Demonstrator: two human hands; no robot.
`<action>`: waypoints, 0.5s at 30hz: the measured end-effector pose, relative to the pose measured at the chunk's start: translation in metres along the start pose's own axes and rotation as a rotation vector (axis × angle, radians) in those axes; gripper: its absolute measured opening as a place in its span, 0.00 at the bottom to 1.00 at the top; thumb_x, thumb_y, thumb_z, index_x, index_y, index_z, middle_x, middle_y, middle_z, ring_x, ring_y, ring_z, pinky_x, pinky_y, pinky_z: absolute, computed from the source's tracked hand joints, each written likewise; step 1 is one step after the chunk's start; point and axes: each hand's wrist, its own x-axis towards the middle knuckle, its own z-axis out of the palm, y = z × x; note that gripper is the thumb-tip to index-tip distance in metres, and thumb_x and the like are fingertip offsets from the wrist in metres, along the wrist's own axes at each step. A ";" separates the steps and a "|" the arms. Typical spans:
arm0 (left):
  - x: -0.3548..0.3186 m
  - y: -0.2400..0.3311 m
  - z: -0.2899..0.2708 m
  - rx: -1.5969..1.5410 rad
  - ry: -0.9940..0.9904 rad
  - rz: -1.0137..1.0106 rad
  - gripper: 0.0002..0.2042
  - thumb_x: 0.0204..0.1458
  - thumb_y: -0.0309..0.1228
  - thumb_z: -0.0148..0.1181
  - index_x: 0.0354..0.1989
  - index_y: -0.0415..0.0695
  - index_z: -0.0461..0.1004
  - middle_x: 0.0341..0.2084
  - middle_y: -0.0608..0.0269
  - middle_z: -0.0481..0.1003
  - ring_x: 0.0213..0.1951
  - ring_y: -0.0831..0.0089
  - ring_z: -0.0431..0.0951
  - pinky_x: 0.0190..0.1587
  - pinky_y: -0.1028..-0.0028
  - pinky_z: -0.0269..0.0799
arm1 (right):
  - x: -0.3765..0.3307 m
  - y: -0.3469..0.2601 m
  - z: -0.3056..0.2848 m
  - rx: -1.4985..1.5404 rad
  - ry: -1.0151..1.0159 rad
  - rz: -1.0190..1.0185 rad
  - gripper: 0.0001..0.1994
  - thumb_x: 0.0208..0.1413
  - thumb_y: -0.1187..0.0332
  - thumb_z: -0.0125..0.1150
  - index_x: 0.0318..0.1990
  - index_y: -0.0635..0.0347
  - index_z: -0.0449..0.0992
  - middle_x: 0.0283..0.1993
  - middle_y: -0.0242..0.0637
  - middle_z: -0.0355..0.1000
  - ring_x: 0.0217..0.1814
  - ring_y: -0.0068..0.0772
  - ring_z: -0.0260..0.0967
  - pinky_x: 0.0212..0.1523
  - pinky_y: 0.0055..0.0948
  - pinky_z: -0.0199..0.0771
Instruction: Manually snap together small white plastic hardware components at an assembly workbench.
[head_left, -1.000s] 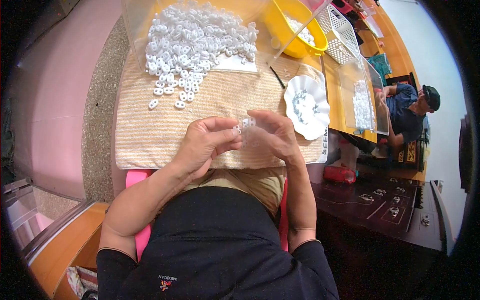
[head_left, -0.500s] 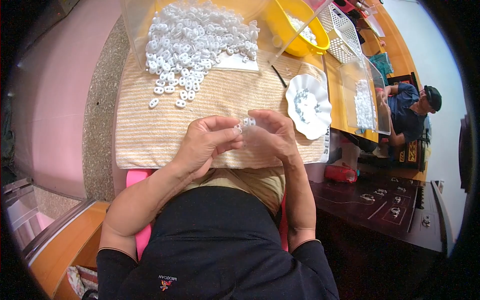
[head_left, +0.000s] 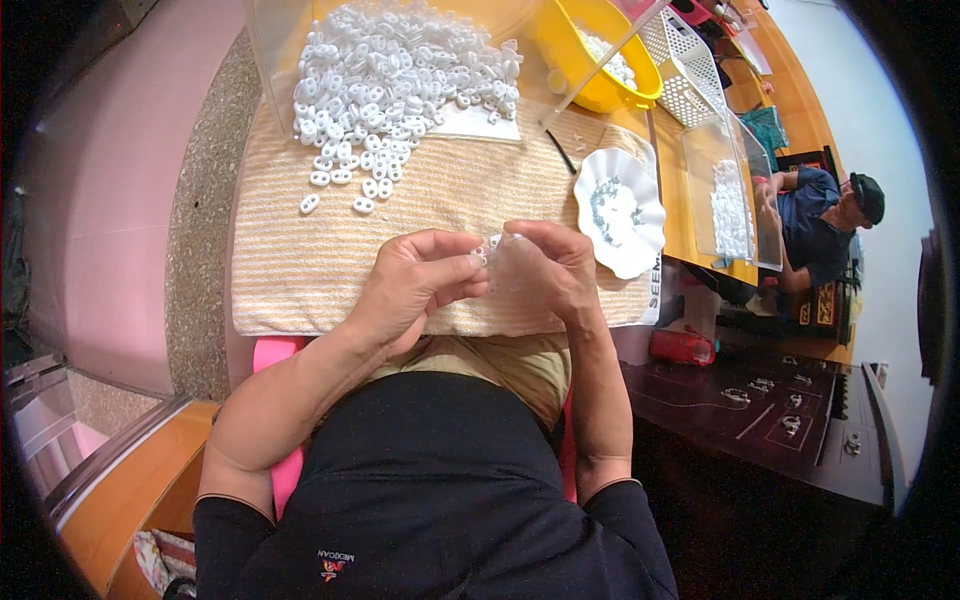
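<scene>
Above the towel [head_left: 300,270], my left hand [head_left: 410,285] pinches a small whitish plastic piece [head_left: 481,254] between thumb and forefinger. Close against it on the right is my right hand [head_left: 562,268], its thumb and fingertips closed on a small white two-hole plastic piece [head_left: 495,241]. The right thumb is partly smeared by motion, and how the two pieces meet is too small to tell. Beyond my hands lies a heap of white two-hole plastic pieces [head_left: 390,75], spilling from a clear tray [head_left: 270,80] onto the towel.
To the right stands a white scalloped dish [head_left: 647,255] with small clear or greyish bits. A black thin stick [head_left: 561,152] lies near it. Behind are a yellow basin [head_left: 568,75] and a white perforated basket [head_left: 680,65]. Another person [head_left: 825,215] sits at the far right beside a clear bin [head_left: 705,225].
My right hand has shifted slightly to the right and its fingertips have turned, covering more of the white piece. My left hand stays almost still.
</scene>
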 end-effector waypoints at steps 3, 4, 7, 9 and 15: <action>0.000 0.000 -0.001 0.000 0.001 0.000 0.10 0.51 0.21 0.62 0.42 0.34 0.74 0.33 0.58 0.77 0.33 0.73 0.79 0.40 0.75 0.79 | 0.000 -0.002 0.001 -0.031 -0.012 0.005 0.12 0.58 0.74 0.60 0.49 0.67 0.75 0.32 0.35 0.76 0.30 0.22 0.74 0.31 0.20 0.75; 0.000 0.000 -0.001 0.000 0.002 0.002 0.10 0.51 0.21 0.62 0.42 0.34 0.74 0.33 0.58 0.77 0.33 0.73 0.79 0.40 0.75 0.79 | 0.000 -0.003 0.002 -0.011 -0.033 0.015 0.12 0.58 0.74 0.60 0.49 0.67 0.75 0.32 0.35 0.76 0.31 0.22 0.74 0.31 0.21 0.76; 0.000 -0.001 0.000 0.003 -0.001 0.003 0.10 0.51 0.21 0.62 0.42 0.35 0.74 0.33 0.58 0.78 0.33 0.73 0.79 0.40 0.75 0.79 | -0.002 -0.006 0.000 0.020 -0.070 0.047 0.13 0.57 0.75 0.60 0.49 0.67 0.75 0.35 0.34 0.76 0.34 0.21 0.74 0.36 0.20 0.75; 0.000 -0.001 -0.001 0.004 0.001 0.004 0.10 0.51 0.21 0.62 0.42 0.35 0.74 0.33 0.58 0.78 0.34 0.74 0.79 0.40 0.75 0.79 | -0.003 -0.005 0.000 0.034 -0.093 0.069 0.14 0.56 0.76 0.61 0.49 0.67 0.75 0.38 0.34 0.77 0.37 0.20 0.74 0.40 0.20 0.74; 0.000 -0.001 -0.001 0.008 -0.004 0.005 0.10 0.51 0.22 0.62 0.41 0.35 0.74 0.33 0.58 0.78 0.33 0.74 0.79 0.40 0.75 0.78 | -0.004 0.000 -0.001 0.039 -0.099 0.097 0.16 0.52 0.78 0.64 0.49 0.66 0.75 0.41 0.35 0.77 0.41 0.21 0.74 0.44 0.22 0.75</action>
